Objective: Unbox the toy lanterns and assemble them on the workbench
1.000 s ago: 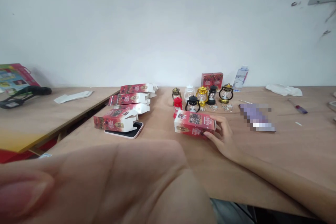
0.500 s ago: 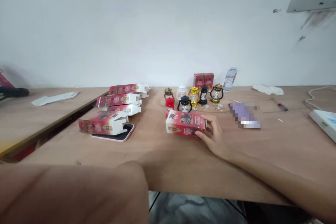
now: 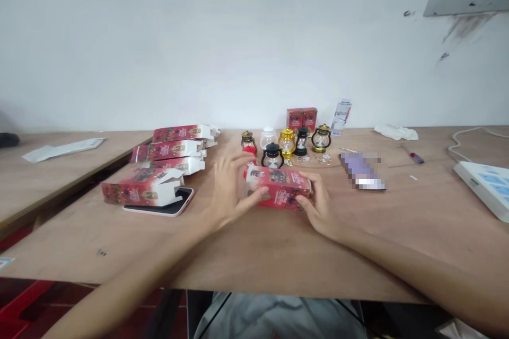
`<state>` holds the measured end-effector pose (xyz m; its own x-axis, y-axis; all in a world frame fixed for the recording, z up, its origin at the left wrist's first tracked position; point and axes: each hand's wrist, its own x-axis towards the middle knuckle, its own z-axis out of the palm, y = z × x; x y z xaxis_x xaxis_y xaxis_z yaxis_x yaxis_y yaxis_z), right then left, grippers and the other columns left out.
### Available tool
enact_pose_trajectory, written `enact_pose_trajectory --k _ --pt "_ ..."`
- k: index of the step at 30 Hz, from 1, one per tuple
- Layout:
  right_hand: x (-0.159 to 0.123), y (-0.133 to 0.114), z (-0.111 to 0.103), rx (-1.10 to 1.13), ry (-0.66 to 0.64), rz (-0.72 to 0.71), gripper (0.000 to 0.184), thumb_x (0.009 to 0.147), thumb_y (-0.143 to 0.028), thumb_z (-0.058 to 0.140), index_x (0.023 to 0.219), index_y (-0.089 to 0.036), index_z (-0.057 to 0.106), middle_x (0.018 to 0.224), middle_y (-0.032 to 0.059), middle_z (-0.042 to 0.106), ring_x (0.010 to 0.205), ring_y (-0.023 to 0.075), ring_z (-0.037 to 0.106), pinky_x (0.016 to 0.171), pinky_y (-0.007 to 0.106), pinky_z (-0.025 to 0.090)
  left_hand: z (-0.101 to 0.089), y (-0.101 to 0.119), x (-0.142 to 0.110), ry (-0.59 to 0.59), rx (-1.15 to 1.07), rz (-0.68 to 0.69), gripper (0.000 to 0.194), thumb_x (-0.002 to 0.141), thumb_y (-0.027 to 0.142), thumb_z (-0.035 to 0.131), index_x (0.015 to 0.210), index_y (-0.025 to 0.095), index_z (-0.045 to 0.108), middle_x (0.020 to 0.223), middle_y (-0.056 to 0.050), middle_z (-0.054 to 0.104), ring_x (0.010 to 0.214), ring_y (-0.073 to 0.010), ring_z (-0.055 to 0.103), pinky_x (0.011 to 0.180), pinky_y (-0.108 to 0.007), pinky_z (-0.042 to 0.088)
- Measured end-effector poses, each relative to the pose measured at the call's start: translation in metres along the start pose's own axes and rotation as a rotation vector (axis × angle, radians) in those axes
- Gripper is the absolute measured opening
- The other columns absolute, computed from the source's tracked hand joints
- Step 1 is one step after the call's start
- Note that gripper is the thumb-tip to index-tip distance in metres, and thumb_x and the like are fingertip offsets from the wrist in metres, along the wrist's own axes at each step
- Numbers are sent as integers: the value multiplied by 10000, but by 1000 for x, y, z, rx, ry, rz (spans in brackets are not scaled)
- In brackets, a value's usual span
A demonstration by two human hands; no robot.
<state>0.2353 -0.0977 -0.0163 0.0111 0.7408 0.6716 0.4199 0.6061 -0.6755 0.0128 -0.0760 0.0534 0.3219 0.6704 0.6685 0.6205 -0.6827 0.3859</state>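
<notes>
A red printed carton (image 3: 280, 190) lies on its side in front of me, its long face toward me. My right hand (image 3: 320, 206) grips its right end, thumb in front and fingers behind. At the left end, my left hand (image 3: 230, 185) has its fingers spread, with the thumb in front of the carton's face; whether it touches is unclear. Just behind stand small lanterns: a black one (image 3: 272, 155), a red one (image 3: 249, 154) partly hidden by my left fingers, a gold one (image 3: 287, 143), a white one (image 3: 268, 139) and a bronze one (image 3: 321, 139).
Several red cartons with open flaps (image 3: 139, 186) lie at left, the nearest on a phone (image 3: 181, 206). Two upright cartons (image 3: 302, 119) and a bottle (image 3: 341, 116) stand by the wall. A purple phone-like item (image 3: 361, 170), a screwdriver (image 3: 415, 156) and a white device (image 3: 485, 185) lie right.
My left hand has come in from the lower left to the carton's left end, fingers spread. My right hand keeps hold of the carton. The view has shifted slightly right.
</notes>
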Motion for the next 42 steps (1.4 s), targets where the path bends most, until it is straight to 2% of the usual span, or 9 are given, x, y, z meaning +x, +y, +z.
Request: enact_pose_trajectory --k 2,5,7,15,18,22,25,32,42 --pt "0 -1 -1 -41 11 -6 390 893 -464 425 1206 -232 418 1130 92 525 1054 232 534 904 412 471 6 -4 3 -47 -138 -65 591 747 486 612 1217 184 420 1238 -107 491 1154 -274 458 984 -419 367" --pt "-1 -3 -1 -64 19 -11 381 931 -455 313 1209 -221 426 1127 93 532 1047 221 533 907 388 454 15 -10 2 -232 -395 -172 481 766 471 583 1130 179 466 1086 -72 574 980 -234 555 863 -357 443" --pt "-1 -4 -1 -58 20 -1 385 941 -448 277 1213 -224 432 1139 86 534 1059 214 529 918 374 442 20 -12 -1 -277 -525 -220 438 751 472 598 1059 180 490 996 -49 595 892 -211 572 795 -324 457" --pt "0 -2 1 -5 27 31 374 949 -420 281 1206 -218 464 1153 81 562 1070 206 535 929 367 426 28 -13 -5 -165 -857 -420 523 618 433 743 987 183 470 910 -25 596 844 -175 574 723 -266 470" --pt "1 3 1 33 59 96 340 949 -409 294 1146 -228 504 1087 68 597 994 197 572 873 360 461 30 -17 -5 -141 -950 -498 528 615 455 743 983 177 486 869 -21 602 757 -153 579 674 -253 478" --pt "0 7 1 105 48 156 272 933 -391 365 1112 -244 508 1013 53 625 873 180 611 756 329 512 28 -26 -4 -53 -958 -524 493 636 468 730 983 184 526 906 -24 600 699 -136 578 624 -240 477" --pt "-2 7 2 134 -10 128 308 914 -380 422 1192 -256 468 1168 66 581 1028 197 578 872 362 489 24 -30 -3 20 -874 -483 457 646 448 731 975 186 551 1035 -44 589 780 -151 592 653 -241 487" --pt "2 6 2 331 -122 150 372 857 -370 546 1192 -253 436 1211 80 569 1130 204 545 964 390 461 23 -25 1 -14 -947 -517 495 586 406 777 955 187 530 1037 -53 618 864 -200 618 641 -253 511" --pt "3 10 1 448 -126 232 439 781 -331 641 1152 -270 416 1088 62 622 947 180 625 821 354 521 24 -33 3 -14 -1006 -613 487 561 379 792 940 188 553 892 -16 647 685 -147 610 600 -236 480"
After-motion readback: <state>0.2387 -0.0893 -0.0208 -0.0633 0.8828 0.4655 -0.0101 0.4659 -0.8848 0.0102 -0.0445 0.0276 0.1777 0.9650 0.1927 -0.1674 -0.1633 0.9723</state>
